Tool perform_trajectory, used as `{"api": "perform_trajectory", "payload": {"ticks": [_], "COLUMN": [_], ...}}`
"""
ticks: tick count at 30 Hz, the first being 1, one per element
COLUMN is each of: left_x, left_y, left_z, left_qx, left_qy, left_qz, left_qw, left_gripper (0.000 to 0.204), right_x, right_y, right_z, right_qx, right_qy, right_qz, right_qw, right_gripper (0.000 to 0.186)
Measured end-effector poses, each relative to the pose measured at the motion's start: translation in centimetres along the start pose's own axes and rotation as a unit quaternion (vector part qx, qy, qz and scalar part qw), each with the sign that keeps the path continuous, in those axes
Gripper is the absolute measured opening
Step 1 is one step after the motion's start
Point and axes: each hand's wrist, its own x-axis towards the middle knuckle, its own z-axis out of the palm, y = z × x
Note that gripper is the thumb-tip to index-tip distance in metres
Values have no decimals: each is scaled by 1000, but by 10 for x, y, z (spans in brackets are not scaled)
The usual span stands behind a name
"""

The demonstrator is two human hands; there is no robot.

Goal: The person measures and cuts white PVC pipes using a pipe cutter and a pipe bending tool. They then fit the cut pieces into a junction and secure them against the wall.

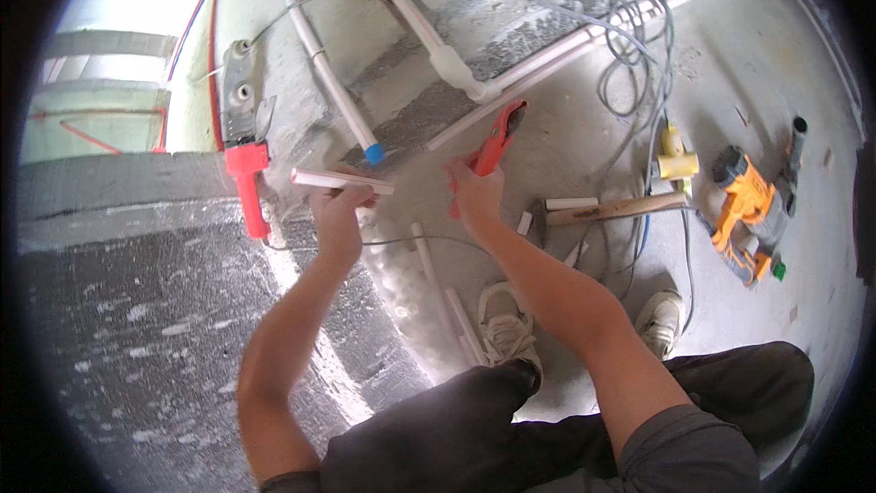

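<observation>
My left hand (338,217) is closed round a short piece of white plastic pipe (315,179), which lies roughly level across the fingers. In my right hand (478,194) are red pipe cutters (495,145), their jaws pointing up and away from me; the two hands are apart, and the cutters do not touch the pipe piece. Just beyond and between them, an installed white pipe (330,82) ends in a blue cap (374,154). Left of my left hand rests a pipe-welding iron (246,173) with a red handle and a grey metal heating plate.
More white piping (566,41) runs along the wall base, with grey cable (630,46) looped over it. On the right lie a wooden-handled hammer (616,208), a yellow connector (677,164) and an orange power tool (744,196). Loose pipe lengths (429,260) lie near my shoes (507,324).
</observation>
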Motion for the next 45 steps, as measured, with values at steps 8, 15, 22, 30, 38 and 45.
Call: {"api": "perform_trajectory", "payload": {"ticks": [8,15,22,30,38,45], "left_x": [-20,-33,-16,-4,-44,-103], "left_y": [50,-1,-46,-35,-34,6], "left_z": [-6,30,42,57,65,36], "left_qx": [40,-122,-336,-465,-34,-165], "left_qy": [52,133,102,141,233,255], "left_qz": [-39,-57,8,1,-116,-237], "left_qw": [997,982,936,874,965,923], "left_gripper": [26,23,13,10,31,33], "right_x": [0,3,6,4,-45,-155], "right_y": [6,27,-28,-118,-184,-308], "right_z": [-57,-74,-73,-48,-71,-57], "right_qx": [-194,-201,-415,-605,-756,-755], "right_qy": [-202,-216,-332,-358,-328,-283], "right_qz": [-16,-5,-55,28,143,285], "right_qw": [960,955,845,710,549,519], "right_gripper": [12,12,25,55,55,65]}}
